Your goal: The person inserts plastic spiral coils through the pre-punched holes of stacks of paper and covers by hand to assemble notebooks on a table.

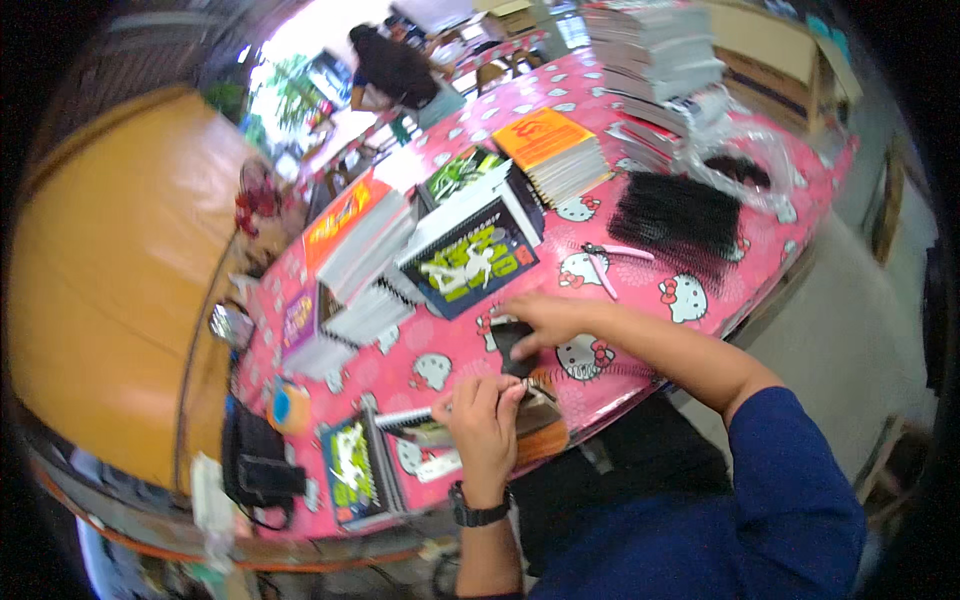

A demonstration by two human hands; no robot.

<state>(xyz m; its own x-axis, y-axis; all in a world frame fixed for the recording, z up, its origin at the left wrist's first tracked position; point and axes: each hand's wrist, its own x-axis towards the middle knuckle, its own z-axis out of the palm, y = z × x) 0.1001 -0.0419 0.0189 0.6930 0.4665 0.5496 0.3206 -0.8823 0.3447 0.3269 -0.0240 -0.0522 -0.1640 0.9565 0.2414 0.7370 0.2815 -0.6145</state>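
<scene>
My left hand (478, 425), with a black watch at its wrist, is closed on the edge of a thin booklet (545, 440) with a brownish-orange part. A thin coil (590, 378) runs right from beside its fingertips. Just above it, my right hand (550, 322) reaches in from the right, fingers apart over a small dark flat piece (515, 345). Whether it grips that piece is unclear. A spiral notebook (350, 465) with a green and dark cover lies left of my left hand. Pink-handled pliers (605, 262) lie beyond my right hand.
Stacks of bound books (470, 258) and orange-covered books (555, 150) stand across the pink patterned table (430, 330). Many black coils (675, 215) lie right, below a tall paper pile (650, 70). A tape roll (290, 408) and black bag (255, 460) sit left. A person (400, 75) stands beyond.
</scene>
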